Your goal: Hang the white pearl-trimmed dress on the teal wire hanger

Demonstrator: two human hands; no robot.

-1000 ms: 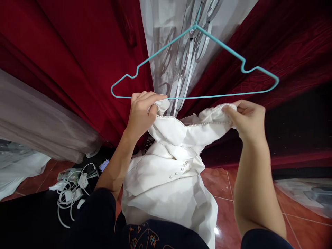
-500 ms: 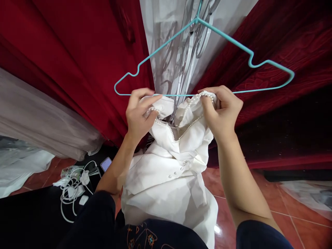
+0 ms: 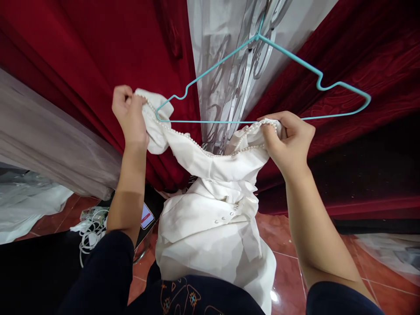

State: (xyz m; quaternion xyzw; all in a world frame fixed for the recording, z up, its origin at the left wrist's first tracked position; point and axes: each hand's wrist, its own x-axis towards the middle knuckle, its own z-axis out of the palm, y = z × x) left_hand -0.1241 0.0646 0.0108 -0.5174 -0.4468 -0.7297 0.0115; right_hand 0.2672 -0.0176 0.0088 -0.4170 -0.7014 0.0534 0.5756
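A white dress (image 3: 210,240) with a pearl-beaded neckline and a few buttons at the waist hangs down in front of me. My left hand (image 3: 127,111) pinches the beaded edge of one shoulder piece, pulled out past the left end of a light-blue hanger (image 3: 210,122). That end of the hanger overlaps the stretched sleeve. My right hand (image 3: 288,135) grips the beaded edge on the other side, just at the hanger's bottom bar. The right end of the hanger sticks out free beyond this hand. The hanger's hook runs up to the top of the view.
Red curtains (image 3: 82,57) and a white sheer drape (image 3: 223,57) hang behind. At lower left, a phone (image 3: 147,216) and tangled white cables (image 3: 90,238) lie on a black surface (image 3: 36,271). The floor has red tiles (image 3: 285,267). Pale tulle (image 3: 390,253) lies at right.
My left hand has moved left and up, drawing its side of the neckline outward past the hanger's end. The neckline is now stretched wide. My right hand stays nearly in place.
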